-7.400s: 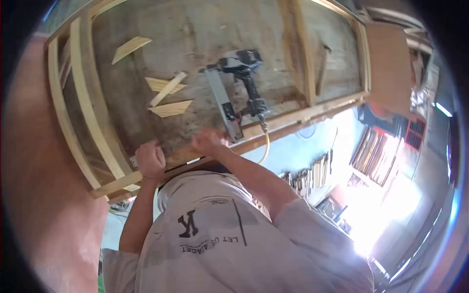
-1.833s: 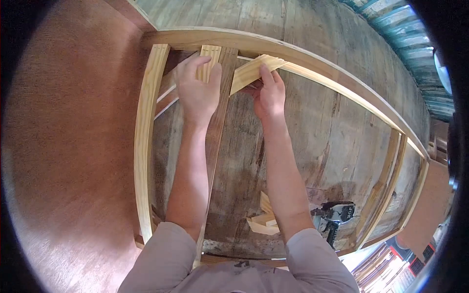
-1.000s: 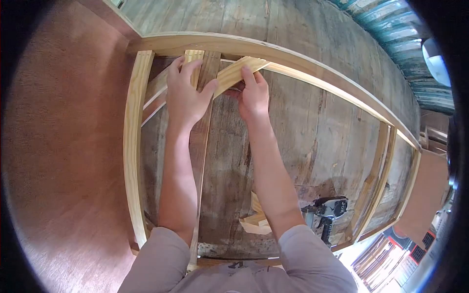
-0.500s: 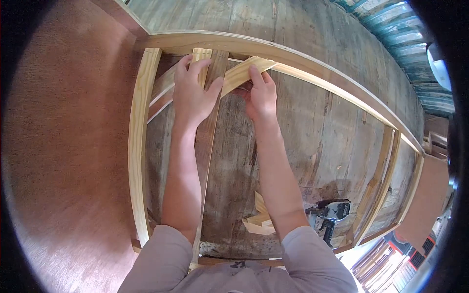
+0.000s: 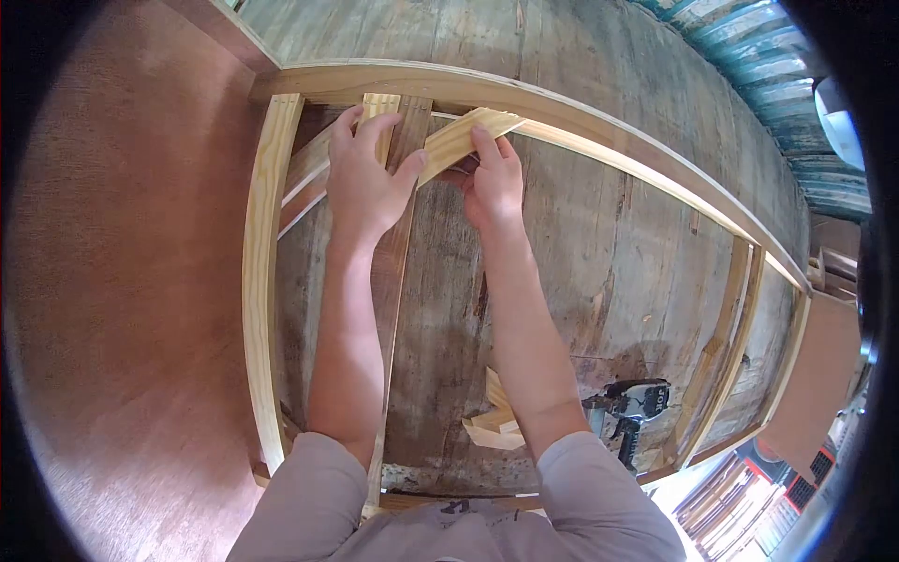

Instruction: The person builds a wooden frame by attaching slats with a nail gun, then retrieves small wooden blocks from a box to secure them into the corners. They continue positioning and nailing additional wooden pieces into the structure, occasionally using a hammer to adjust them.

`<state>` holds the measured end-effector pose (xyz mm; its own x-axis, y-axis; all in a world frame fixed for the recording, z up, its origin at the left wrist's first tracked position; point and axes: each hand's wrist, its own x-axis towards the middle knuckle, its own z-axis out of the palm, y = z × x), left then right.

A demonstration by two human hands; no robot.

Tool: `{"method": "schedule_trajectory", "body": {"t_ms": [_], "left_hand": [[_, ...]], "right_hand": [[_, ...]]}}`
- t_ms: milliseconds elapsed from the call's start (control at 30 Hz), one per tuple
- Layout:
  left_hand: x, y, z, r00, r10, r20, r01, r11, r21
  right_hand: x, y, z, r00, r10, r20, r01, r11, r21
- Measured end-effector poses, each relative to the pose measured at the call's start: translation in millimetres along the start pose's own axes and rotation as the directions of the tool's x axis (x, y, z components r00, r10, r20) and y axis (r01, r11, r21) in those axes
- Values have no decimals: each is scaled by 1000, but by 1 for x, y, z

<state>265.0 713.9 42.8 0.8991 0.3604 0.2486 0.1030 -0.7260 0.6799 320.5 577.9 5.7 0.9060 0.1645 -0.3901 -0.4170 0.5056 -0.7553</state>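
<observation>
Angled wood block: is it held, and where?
The right hand grips the angled wood block near its middle; the left hand presses the slat.

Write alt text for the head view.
The right hand holds an angled wood block at the far rail of a timber frame, while the left hand lies flat on a slat beside it. A nail gun lies nearby.

Light grey T-shirt, short sleeves

The T-shirt [image 5: 440, 539] is pale grey with loose short sleeves that end near the elbows, and a scrap of dark print shows at the chest. The forearms, left hand [image 5: 361, 183] and right hand [image 5: 493, 187] are bare.
</observation>
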Motion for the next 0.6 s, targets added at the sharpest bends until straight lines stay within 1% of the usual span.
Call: {"method": "schedule_trajectory", "body": {"t_ms": [133, 233, 333, 400, 467, 500, 533, 600], "left_hand": [[1, -5, 2, 1000, 29, 0, -29, 1000, -1], [1, -3, 2, 1000, 9, 13, -9, 1000, -25], [0, -2, 3, 1000, -11, 5, 11, 1000, -1], [0, -3, 2, 1000, 24, 1, -24, 1000, 10], [2, 1, 1, 999, 45, 11, -46, 999, 17], [3, 6, 1, 998, 60, 17, -60, 998, 20], [4, 10, 0, 997, 79, 9, -79, 997, 23], [7, 20, 3, 984, 179, 21, -180, 960, 215]], "right_hand": [[-1, 0, 3, 1000, -12, -10, 12, 999, 33], [-2, -2, 3, 1000, -12, -8, 12, 1000, 25], [-3, -6, 1, 1000, 10, 9, -10, 1000, 9], [-3, -9, 0, 1000, 19, 24, -20, 1000, 20], [-2, -14, -2, 994, 99, 35, -101, 994, 39], [1, -14, -4, 995, 88, 38, -89, 995, 47], [5, -14, -4, 993, 120, 0, -120, 993, 22], [9, -19, -4, 983, 168, -69, -170, 985, -18]]}}
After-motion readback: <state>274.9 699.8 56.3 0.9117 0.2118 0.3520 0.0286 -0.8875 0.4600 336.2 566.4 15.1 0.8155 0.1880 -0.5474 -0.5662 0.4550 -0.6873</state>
